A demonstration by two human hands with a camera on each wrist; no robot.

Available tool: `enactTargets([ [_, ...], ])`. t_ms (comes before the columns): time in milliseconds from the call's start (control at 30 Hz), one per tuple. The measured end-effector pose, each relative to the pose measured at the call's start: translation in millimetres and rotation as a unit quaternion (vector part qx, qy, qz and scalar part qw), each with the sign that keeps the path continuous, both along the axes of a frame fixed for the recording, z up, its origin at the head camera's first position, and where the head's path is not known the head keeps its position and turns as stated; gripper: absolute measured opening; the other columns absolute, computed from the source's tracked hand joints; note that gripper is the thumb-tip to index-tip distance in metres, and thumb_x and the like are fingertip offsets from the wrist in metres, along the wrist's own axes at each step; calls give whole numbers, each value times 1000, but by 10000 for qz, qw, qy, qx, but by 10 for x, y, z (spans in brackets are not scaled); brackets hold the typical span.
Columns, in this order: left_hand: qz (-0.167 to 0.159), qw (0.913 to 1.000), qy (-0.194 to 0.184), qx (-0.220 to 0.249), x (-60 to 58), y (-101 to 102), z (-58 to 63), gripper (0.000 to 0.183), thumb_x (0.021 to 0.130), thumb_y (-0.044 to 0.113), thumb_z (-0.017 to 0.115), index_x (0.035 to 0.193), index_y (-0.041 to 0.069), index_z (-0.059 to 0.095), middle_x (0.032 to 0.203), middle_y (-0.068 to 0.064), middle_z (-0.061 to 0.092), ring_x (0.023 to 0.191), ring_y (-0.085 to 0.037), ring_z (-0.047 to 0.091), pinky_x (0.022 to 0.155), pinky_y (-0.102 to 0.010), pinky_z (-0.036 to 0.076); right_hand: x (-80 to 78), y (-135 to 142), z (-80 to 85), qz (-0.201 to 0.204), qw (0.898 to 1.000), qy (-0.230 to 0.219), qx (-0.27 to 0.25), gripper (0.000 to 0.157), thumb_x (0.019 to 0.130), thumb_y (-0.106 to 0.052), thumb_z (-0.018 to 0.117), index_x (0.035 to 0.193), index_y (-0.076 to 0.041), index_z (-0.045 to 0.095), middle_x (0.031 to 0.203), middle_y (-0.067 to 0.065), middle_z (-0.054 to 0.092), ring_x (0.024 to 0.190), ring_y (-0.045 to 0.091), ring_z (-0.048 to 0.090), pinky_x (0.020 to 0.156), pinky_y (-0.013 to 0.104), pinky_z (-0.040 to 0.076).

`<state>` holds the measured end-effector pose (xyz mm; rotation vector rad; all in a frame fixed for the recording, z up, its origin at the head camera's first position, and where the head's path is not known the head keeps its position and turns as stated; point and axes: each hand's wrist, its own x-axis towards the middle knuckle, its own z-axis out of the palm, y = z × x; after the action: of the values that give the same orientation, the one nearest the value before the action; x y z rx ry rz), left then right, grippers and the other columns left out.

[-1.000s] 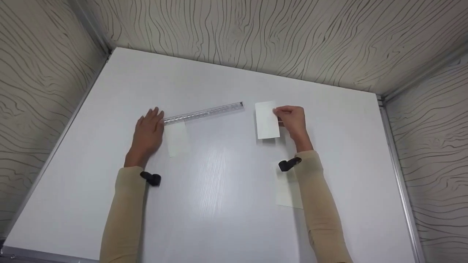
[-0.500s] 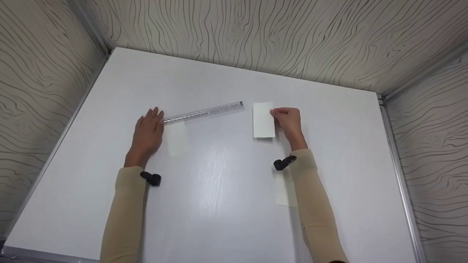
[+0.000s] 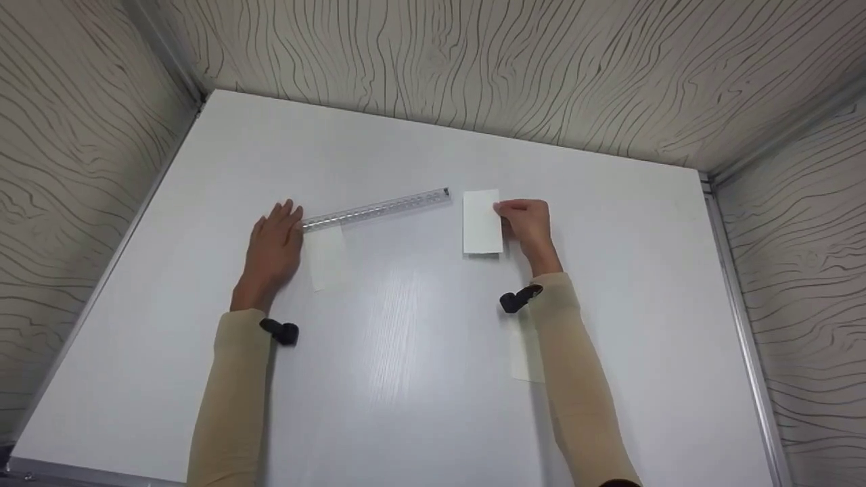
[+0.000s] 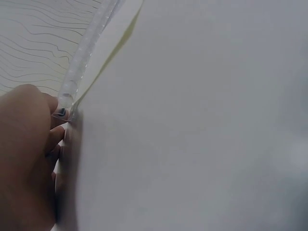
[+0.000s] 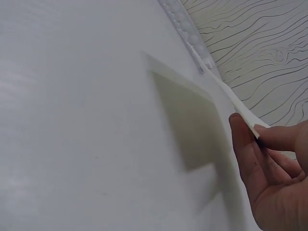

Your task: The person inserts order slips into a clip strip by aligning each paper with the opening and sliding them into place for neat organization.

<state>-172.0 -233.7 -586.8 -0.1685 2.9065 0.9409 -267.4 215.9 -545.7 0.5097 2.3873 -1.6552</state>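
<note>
My left hand (image 3: 276, 247) lies on the white table with its fingers stretched out. Its finger side touches the left end of a clear plastic ruler (image 3: 375, 211), which slants up to the right. Just under that end of the ruler lies a pale paper slip (image 3: 327, 257); its raised edge (image 4: 108, 55) shows in the left wrist view. Thumb and fingers of my right hand (image 3: 532, 223) pinch the right edge of a white paper slip (image 3: 482, 223), held above the table just right of the ruler. Below it, the right wrist view has a shaded cream rectangle (image 5: 187, 122), perhaps another slip.
Another pale slip (image 3: 526, 348) lies nearer me, partly covered by the right sleeve (image 3: 575, 365). Wood-grain patterned walls (image 3: 440, 61) and metal rails (image 3: 744, 325) border the tabletop (image 3: 399, 419). A black wrist camera (image 3: 519, 299) sits on each cuff.
My right hand has moved left with the white paper slip and brought it closer to the ruler's right end and lower over the table. The left hand and ruler have stayed put.
</note>
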Motion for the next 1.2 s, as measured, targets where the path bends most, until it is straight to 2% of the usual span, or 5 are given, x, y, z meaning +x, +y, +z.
enactTargets([
  [267, 13, 10000, -9, -38, 10, -6, 2, 64, 114, 48, 17, 167, 15, 28, 179, -4, 17, 168, -27, 7, 141, -46, -1, -7, -61, -43, -103, 9994, -207, -265, 31, 99, -18, 74, 124, 1, 74, 110, 13, 77, 83, 8, 74, 72, 19, 65],
  [533, 21, 10000, -27, 4, 25, -16, -17, 64, 114, 50, 17, 167, 17, 28, 179, -2, 17, 168, -26, 7, 141, -45, -1, -10, -146, -52, -78, 9985, -329, -436, 31, 100, -16, 73, 125, 1, 73, 122, 19, 76, 87, 9, 77, 76, 20, 67],
  [1200, -9, 10000, -27, -38, 5, -19, -20, 63, 114, 49, 18, 167, 17, 28, 178, -2, 18, 168, -26, 8, 141, -45, 0, -42, -255, -100, -71, 9980, -434, -446, 34, 99, -17, 73, 128, 2, 71, 123, 18, 75, 89, 11, 77, 79, 21, 67],
])
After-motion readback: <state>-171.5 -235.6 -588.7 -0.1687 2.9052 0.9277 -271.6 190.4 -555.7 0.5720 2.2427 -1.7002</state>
